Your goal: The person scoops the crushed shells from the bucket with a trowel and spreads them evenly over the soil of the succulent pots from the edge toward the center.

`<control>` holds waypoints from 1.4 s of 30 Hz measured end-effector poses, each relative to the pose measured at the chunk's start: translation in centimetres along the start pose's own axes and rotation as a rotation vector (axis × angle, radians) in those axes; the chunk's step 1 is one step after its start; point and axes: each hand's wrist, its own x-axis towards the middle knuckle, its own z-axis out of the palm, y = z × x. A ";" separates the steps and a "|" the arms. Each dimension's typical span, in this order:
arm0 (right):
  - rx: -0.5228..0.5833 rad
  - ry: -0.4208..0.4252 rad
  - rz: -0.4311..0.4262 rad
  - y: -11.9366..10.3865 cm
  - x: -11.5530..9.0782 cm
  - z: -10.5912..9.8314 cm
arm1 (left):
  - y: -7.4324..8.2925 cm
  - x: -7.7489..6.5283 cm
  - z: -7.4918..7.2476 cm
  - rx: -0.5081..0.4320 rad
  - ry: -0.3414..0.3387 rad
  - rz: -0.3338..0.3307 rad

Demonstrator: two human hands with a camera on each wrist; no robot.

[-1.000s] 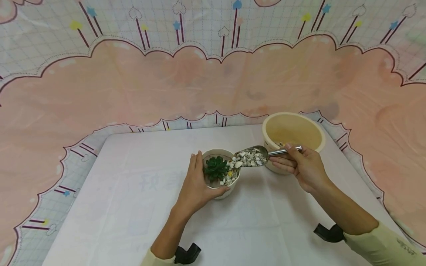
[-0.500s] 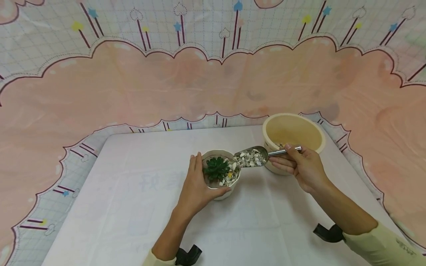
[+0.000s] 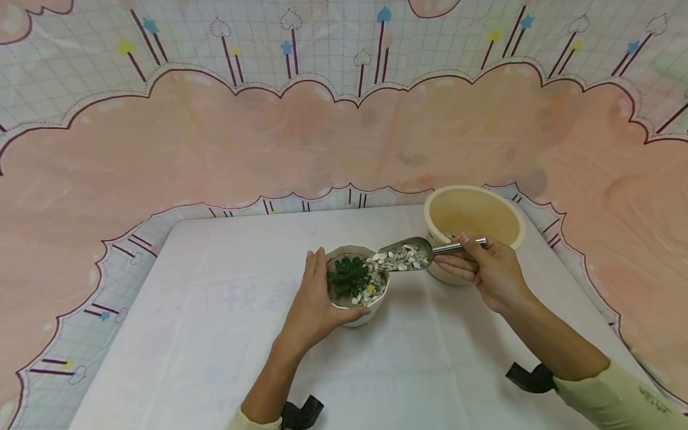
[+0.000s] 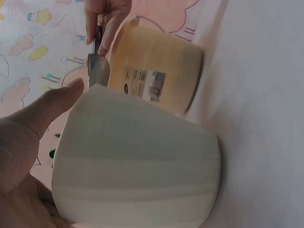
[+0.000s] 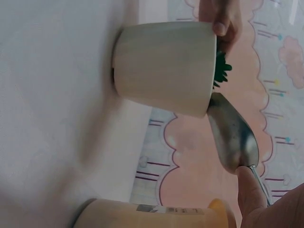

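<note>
My left hand grips the white plant pot, thumb on the near side and fingers on the far left of its rim. Inside the pot a green succulent sits on a greyish-brown surface, with pale stone chips along the right side. My right hand pinches the handle of a metal scoop. The scoop's bowl is loaded with pale chips, and its tip rests at or just above the pot's right rim; contact is hard to tell. Some chips lie at the scoop's mouth, over the pot.
Behind my right hand stands a cream-yellow bucket with a printed label, a few chips visible inside. White cloth covers the table, and a patterned pink curtain hangs behind its back edge.
Chips at the scoop's mouth have shifted slightly left toward the succulent. Both hands keep their holds, and pot and scoop stay nearly in place. The head view has tilted a little.
</note>
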 end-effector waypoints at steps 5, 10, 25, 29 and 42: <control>-0.007 0.002 -0.003 0.0 0.0 0.0 | 0.7 -0.5 0.5 0.066 0.065 -0.009; -0.005 0.009 0.009 0.0 -0.1 0.0 | 0.4 -0.4 0.7 0.080 0.073 0.008; -0.011 -0.009 -0.011 0.2 0.0 -0.2 | -0.5 0.4 -0.7 0.003 -0.084 0.040; -0.015 -0.007 -0.016 0.1 0.1 -0.2 | -0.2 0.3 -0.5 0.004 -0.068 0.029; -0.017 0.001 -0.032 -0.2 0.0 0.0 | -0.4 0.3 -0.3 0.001 -0.044 0.034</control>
